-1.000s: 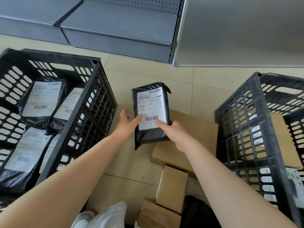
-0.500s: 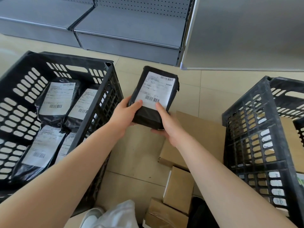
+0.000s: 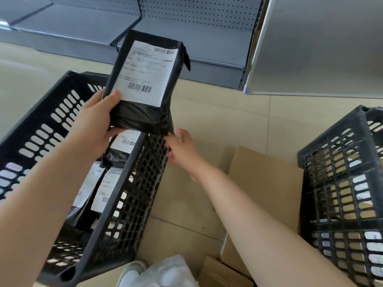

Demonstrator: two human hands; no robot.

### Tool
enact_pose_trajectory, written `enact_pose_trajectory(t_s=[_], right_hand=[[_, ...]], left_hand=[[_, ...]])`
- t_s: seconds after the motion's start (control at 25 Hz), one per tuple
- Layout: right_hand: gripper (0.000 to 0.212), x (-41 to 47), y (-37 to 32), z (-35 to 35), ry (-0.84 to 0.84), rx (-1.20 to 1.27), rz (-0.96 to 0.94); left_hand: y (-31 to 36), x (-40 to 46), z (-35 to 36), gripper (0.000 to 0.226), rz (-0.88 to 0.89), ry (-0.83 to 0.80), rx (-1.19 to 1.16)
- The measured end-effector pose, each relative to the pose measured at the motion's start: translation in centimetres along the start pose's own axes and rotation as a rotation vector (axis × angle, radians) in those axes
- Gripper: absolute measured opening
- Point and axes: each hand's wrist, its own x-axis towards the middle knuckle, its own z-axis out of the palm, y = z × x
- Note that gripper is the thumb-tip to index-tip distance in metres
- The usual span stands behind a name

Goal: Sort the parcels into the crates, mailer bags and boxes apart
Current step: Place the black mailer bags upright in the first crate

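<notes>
A black mailer bag (image 3: 145, 119) with a white shipping label is held up above the right rim of the left black crate (image 3: 132, 162). My left hand (image 3: 95, 123) grips its lower left corner, thumb on the label. My right hand (image 3: 182, 150) is just below the bag's lower right corner, fingers loose, off the bag. Several black mailer bags (image 3: 122, 146) lie inside the left crate. The right black crate (image 3: 339, 183) holds brown boxes seen through its lattice.
Flat and small cardboard boxes (image 3: 263, 183) lie on the tiled floor between the crates. Grey metal shelving (image 3: 207, 34) runs along the back. A white shoe and white cloth (image 3: 165, 272) show at the bottom edge.
The bag rose and shifted left over the left crate's rim. My right hand let go of it and dropped away; my left hand alone holds it now.
</notes>
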Motion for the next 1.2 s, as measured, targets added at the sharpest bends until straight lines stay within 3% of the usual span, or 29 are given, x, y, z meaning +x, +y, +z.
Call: enact_pose_trajectory(t_s=[0.12,0.28,0.6,0.8,0.92,1.04,1.2], right_hand=[[0.094,0.0,0.2,2.7,-0.074,-0.194,0.005],[0.082,-0.4,-0.2,4.6,-0.14,-0.272,-0.025],[0.058,-1.4,-0.5,7.1,-0.133,-0.414,0.052],[0.045,-1.2,-0.4,7.3,-0.119,-0.392,0.046],[0.048,-1.2,-0.2,7.3,-0.117,-0.406,0.037],[0.051,-1.1,-0.3,7.2,-0.121,-0.408,0.036],[0.05,-1.1,-0.3,7.4,-0.126,-0.418,0.036]], left_hand=[[-0.9,0.5,-4.4,0.016,-0.026,0.078,0.001],[-3.2,0.2,-9.5,0.017,-0.086,0.133,0.049],[-8.5,-1.4,-18.2,0.025,-0.378,0.067,0.222],[-9.6,-2.8,-18.9,0.024,-0.504,-0.076,0.292],[-9.9,-2.5,-19.2,0.053,-0.564,-0.192,0.27],[-9.6,-1.9,-19.0,0.039,-0.608,-0.302,0.272],[-8.9,-1.1,-18.5,0.053,-0.685,-0.419,0.319]])
